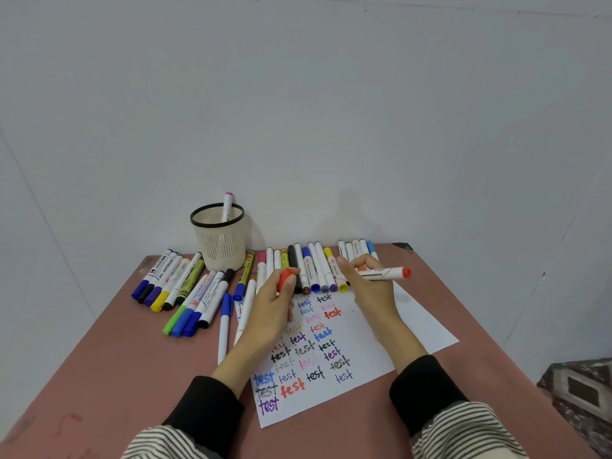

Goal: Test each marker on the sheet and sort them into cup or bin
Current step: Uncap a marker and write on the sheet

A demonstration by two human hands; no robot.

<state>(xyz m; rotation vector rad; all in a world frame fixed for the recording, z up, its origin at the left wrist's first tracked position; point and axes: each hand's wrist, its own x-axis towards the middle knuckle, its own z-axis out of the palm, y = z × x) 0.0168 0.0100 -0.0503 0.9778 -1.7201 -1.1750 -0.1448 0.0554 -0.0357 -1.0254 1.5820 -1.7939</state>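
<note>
Counter (109, 366): reddish-brown top, set against a pale wall.

Far left: a fan of thick markers (165, 279) lying capped, blue, black, purple, yellow and green ends toward the viewer.

Behind them: a cream mesh cup (222, 241) with a black rim, upright, holding one pink-tipped marker (227, 207).

Centre: two slim white pens (224, 326) lying beside the sheet's left edge.

Left hand (270, 306): over the sheet, fingers (289, 286) curled round an orange-red cap (285, 276).

Sheet (407, 329): white paper lying flat, covered with the word "test" in many colours.

Back row: a line of markers (314, 266) side by side along the sheet's far edge.

Right hand (371, 286): fingers pinching an uncapped white marker (385, 273) with an orange-red end, held level above the sheet's far right corner.

Lower right: a patterned floor (583, 392).
</note>
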